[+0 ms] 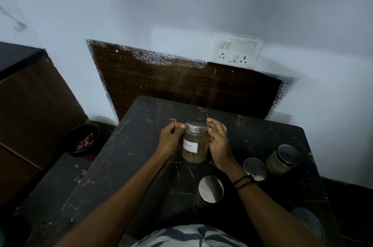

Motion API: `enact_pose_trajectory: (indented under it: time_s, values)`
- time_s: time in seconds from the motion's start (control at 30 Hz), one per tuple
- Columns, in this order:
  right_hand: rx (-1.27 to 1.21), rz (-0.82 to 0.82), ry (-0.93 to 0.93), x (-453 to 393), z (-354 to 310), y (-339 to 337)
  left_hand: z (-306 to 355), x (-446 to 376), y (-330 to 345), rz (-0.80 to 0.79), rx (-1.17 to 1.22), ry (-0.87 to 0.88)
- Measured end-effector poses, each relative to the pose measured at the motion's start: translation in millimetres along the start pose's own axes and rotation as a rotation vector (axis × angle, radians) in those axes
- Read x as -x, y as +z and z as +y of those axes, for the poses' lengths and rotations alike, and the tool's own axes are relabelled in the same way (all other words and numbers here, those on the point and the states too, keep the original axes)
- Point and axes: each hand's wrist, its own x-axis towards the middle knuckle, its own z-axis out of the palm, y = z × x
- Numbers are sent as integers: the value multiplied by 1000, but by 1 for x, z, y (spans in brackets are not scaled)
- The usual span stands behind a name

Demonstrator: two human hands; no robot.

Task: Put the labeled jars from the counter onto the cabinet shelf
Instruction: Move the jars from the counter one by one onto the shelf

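Both hands are on one jar point(195, 143) at the middle of the dark marble counter point(125, 158): the left hand point(171, 137) curls round its left side with the thumb up by the steel lid point(197, 126), and the right hand point(219, 141) wraps its right side, fingers bent over the rim. Whether the jar's base rests on the counter or is just clear of it cannot be told from this view. It is a clear jar with brownish contents and a white label point(190, 147) facing left, the writing too small to read. As for progress, the job looks barely begun, or at least far from finished: no cabinet shelf with jars on it shows in this view, so nothing can be counted as put away. Counting jars, four are plain: the held one, a jar with greenish contents point(282, 159) at the right edge, one near the right wrist point(254, 169), and one nearer the person point(210, 191), each with a steel lid. A pale round edge point(224, 127) peeks out behind the right hand and may be a fifth lid, though it is too hidden to say. Labels on the three standing jars do not show from above. So at least four jars are left to carry, the held one seemingly first. A dark bowl point(82, 139) sits low to the left, off the counter, and a switchboard point(238, 51) is on the far wall.
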Motion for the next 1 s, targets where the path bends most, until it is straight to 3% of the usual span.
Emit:
enact_pose_trajectory:
  time_s: [0.17, 0.33, 0.47, 0.63, 0.8, 1.0]
  values:
    - [-18, 96, 33, 4, 1, 7, 0, 2, 4, -7, 24, -16]
    - [-2, 70, -72, -19, -46, 26, 47, -22, 12, 37, 87, 108]
    - [12, -51, -256, -36, -108, 45, 109, -45, 20, 55, 189, 235]
    - [197, -170, -483, -46, -205, 70, 213, -62, 30, 64, 297, 393]
    - [371, -120, -687, -45, -301, 96, 313, -57, 38, 85, 253, 597]
    - [350, -6, -901, -49, -377, 120, 398, -48, 39, -41, 313, 742]
